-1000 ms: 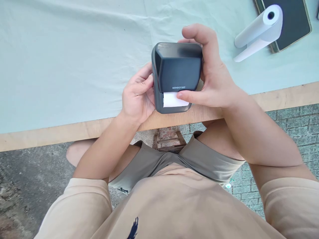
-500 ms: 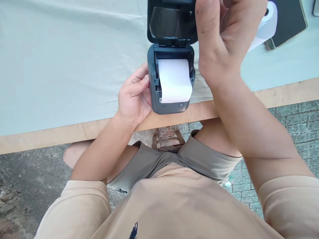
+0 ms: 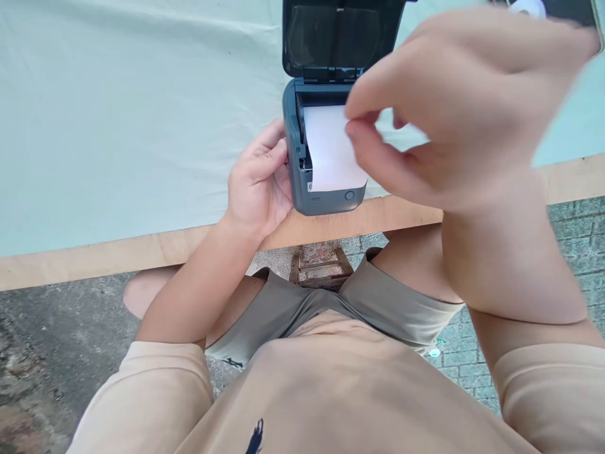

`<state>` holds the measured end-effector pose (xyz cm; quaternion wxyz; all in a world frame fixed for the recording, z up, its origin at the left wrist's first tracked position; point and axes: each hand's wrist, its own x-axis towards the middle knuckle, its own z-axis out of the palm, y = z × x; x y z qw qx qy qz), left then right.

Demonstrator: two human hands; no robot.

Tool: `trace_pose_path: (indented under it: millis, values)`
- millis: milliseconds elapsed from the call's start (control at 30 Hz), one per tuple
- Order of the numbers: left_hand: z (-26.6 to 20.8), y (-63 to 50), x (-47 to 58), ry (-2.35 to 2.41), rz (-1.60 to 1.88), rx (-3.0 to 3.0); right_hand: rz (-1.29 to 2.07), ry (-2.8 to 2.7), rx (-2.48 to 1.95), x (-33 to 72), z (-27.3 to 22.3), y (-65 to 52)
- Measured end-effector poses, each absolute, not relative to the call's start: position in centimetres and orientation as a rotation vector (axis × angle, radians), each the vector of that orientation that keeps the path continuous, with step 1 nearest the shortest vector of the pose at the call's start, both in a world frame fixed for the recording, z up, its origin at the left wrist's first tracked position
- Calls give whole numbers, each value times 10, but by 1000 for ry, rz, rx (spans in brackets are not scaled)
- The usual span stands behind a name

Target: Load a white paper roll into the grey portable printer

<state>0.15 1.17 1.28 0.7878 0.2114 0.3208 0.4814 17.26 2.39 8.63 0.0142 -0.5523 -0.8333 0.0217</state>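
Note:
My left hand [image 3: 259,180] is wrapped round the left side of a small dark portable printer [image 3: 326,205], holding it over the table's front edge. The printer's hinged lid [image 3: 338,41] stands raised, with a dark clear window in it. White roll paper [image 3: 333,151] lies in the printer's bay, its loose end hanging forward over the front beside the power button. Over the paper's right side is my right hand [image 3: 435,120], blurred by motion. Its thumb and forefinger curve toward each other with a narrow gap between their tips. Whether they touch the paper is hard to see.
A pale cloth [image 3: 118,126] covers the table, with a bare wooden front edge [image 3: 118,252]. At the upper right are a white paper roll [image 3: 528,7] and a dark phone-like slab [image 3: 574,11], partly behind my right hand. Below the edge stands a wooden stool-like frame [image 3: 321,271].
My right hand has let go of the raised lid and come down over the paper's right side. My left hand and the printer have barely shifted.

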Motion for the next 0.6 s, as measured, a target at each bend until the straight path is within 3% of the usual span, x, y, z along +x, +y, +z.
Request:
trace_pose_path:
  millis: [600]
  values:
    - [10, 12, 1, 819, 973, 620, 123, -2815, -1917, 157, 101, 33]
